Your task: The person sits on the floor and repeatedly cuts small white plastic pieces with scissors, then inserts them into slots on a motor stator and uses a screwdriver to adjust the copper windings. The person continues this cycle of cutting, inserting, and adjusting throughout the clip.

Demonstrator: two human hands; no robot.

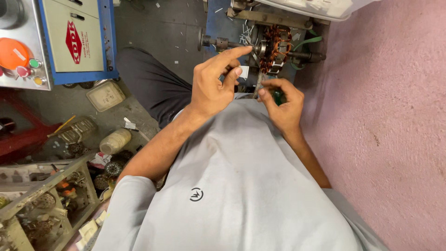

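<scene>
Head camera, upper centre: left hand [211, 83] pinches a small white slip [244, 71] beside a copper-wound motor core [274, 53]; right hand [283, 102] fingers curl together, contents unclear.

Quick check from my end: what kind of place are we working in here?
Most likely a small motor repair or rewinding workshop. A copper-wound stator sits on a shaft in front of the hands, a control box with coloured push buttons stands at the left, and wooden trays of wound parts sit on the floor.
</scene>
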